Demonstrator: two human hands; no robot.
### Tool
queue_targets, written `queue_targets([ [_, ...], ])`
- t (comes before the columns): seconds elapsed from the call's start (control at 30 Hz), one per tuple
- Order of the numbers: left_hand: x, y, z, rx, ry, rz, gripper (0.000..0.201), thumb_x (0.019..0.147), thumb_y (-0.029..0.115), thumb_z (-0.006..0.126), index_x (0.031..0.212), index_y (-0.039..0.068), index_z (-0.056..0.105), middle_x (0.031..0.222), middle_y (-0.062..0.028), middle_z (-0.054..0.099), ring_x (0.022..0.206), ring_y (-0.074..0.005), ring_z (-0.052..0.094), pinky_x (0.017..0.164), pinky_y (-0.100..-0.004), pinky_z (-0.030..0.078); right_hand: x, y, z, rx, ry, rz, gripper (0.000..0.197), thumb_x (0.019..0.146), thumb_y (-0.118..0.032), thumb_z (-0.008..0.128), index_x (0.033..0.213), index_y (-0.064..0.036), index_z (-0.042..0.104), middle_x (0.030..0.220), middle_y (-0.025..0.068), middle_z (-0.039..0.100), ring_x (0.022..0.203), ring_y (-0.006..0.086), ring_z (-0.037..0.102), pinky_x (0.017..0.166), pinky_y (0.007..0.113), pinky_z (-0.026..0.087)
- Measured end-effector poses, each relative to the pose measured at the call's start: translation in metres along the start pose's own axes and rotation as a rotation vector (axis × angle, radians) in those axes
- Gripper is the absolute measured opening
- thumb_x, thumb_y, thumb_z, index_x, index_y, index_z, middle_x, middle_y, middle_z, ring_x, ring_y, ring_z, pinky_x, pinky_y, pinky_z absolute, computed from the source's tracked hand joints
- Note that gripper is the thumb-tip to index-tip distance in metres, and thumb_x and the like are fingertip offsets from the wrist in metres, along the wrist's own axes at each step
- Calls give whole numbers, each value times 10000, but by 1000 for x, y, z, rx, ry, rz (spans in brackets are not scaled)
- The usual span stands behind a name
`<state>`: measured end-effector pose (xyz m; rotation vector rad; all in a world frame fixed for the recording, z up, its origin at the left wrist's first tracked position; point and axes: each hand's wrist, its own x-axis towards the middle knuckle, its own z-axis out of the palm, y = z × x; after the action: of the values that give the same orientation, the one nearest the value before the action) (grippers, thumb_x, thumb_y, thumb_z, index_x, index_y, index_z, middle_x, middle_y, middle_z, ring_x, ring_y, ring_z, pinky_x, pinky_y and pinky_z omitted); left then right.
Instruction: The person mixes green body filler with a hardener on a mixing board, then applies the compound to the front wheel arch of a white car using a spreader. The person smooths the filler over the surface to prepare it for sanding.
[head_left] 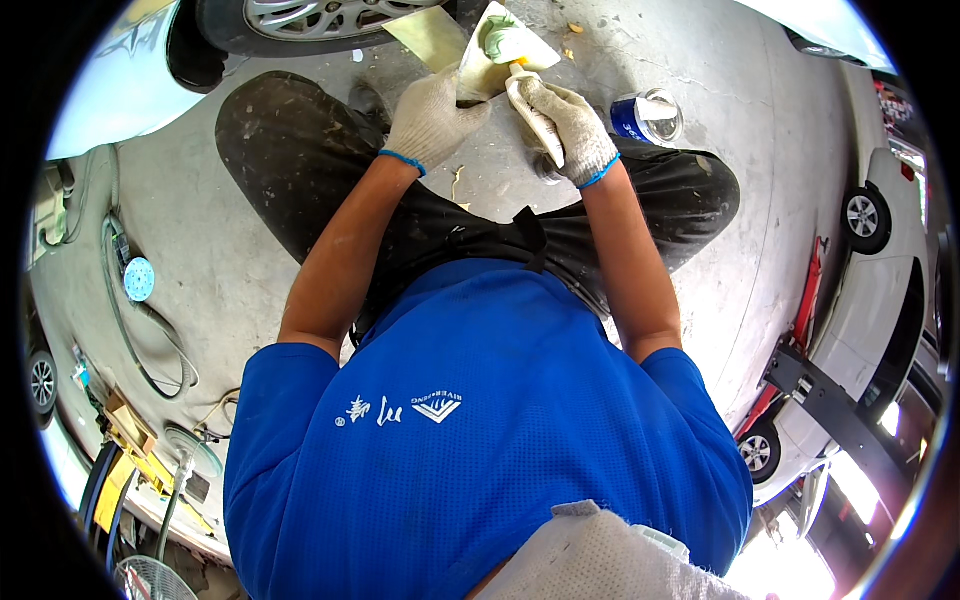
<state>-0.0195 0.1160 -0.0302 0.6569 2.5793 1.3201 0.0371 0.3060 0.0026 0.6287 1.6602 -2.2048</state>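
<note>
Both my hands wear off-white knit gloves with blue cuffs. My left hand (432, 120) is closed on the near edge of a cream putty board (483, 75), its fingers partly hidden behind it. On the board lies a mound of pale green putty (503, 42). A second flat, yellowish-green sheet (430, 38) sticks out to the left of the board; what holds it is hidden. My right hand (572, 125) grips a whitish, flattened squeeze tube (538, 122). Its nozzle points at the board's right part, where a small orange-yellow dab (519, 63) shows beside the putty.
A blue-and-silver can (647, 116) with a whitish piece on top stands right of my right hand. A car wheel (320, 18) is close ahead on the left. At left, a sander with a round blue pad (139, 279) lies among hoses. A white car (870, 310) stands far right.
</note>
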Motion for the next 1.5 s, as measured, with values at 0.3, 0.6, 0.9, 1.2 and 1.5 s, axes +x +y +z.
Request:
queue_targets([
  [0.3, 2, -5, 0, 103, 23, 81, 417, 834, 312, 733, 1142, 41, 655, 993, -178, 713, 925, -355, 688, 801, -411, 542, 12, 5, -23, 360, -364, 225, 342, 1031, -348, 556, 1006, -12, 620, 592, -37, 438, 447, 46, 356, 415, 214, 268],
  [0.6, 1, -4, 1, -97, 37, -84, 420, 769, 296, 723, 1094, 36, 666, 941, -207, 710, 892, -361, 693, 786, -409, 542, -64, -25, -18, 175, -159, 107, 313, 999, -278, 591, 1118, 10, 614, 732, 57, 611, 549, 140, 570, 467, 270, 445],
  [0.9, 3, -4, -2, -148, -7, -137, 378, 780, 258, 738, 1046, -9, 705, 901, -186, 737, 837, -287, 722, 770, -371, 535, -110, -1, -270, 380, 672, -542, 194, 988, -228, 619, 1040, -41, 627, 913, 5, 631, 798, 128, 587, 680, 285, 484],
  [1.2, 3, -22, 4, -188, -29, -266, 347, 788, 164, 752, 1042, -60, 678, 869, -96, 715, 755, -168, 657, 713, -321, 519, -17, 310, -377, 843, 689, -62, 145, 981, -141, 535, 840, -174, 538, 686, -10, 526, 544, 173, 522, 513, 308, 474],
  [1.5, 13, -5, 18, -329, -89, -264, 205, 830, 110, 746, 956, -32, 671, 730, -22, 638, 595, -84, 560, 542, -264, 447, -25, 275, -392, 578, 1179, 122, 110, 881, -82, 537, 841, -140, 621, 576, 2, 502, 446, 161, 493, 412, 309, 405],
])
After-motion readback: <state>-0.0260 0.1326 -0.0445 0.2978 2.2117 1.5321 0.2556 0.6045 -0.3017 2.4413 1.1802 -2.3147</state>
